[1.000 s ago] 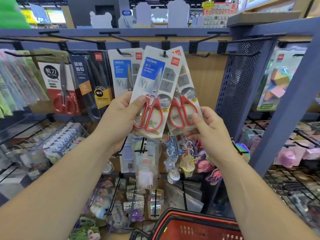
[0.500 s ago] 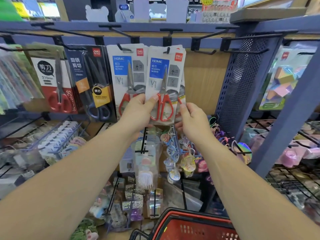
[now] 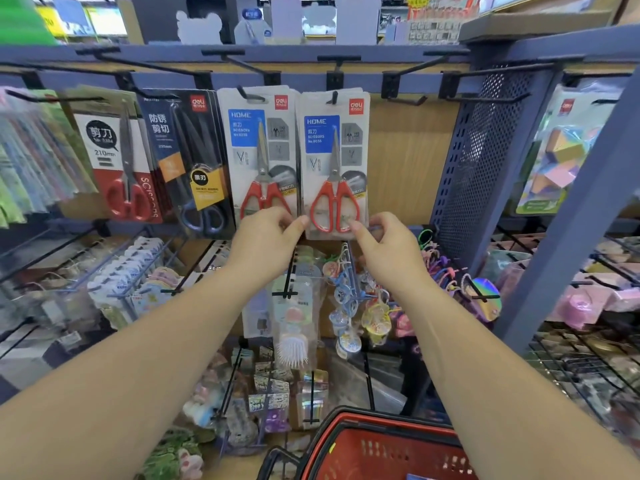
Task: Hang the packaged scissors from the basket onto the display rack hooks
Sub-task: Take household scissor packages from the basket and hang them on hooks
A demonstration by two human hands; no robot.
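Observation:
A packaged pair of red-handled scissors [image 3: 333, 157] hangs upright from a black rack hook [image 3: 334, 95], with more card edges showing behind it. My left hand [image 3: 265, 242] pinches its lower left corner, thumb on the front. At the lower right corner my right hand [image 3: 386, 245] pinches the card, thumb in front and fingers curled behind. A matching scissors pack [image 3: 260, 150] hangs on the neighbouring hook to the left. The red basket [image 3: 349, 422] sits low in front of me; what it holds is hidden.
Black-handled scissors [image 3: 188, 157] and another red scissors pack [image 3: 117, 157] hang further left. Two bare hooks [image 3: 405, 98] jut out to the right, beside a blue perforated panel [image 3: 485, 161]. Small toys and keychains [image 3: 349, 306] hang below my hands.
The packs I held tilted in front of the rack now hang straight on the hook. Both hands have slid down to the bottom corners of the front pack.

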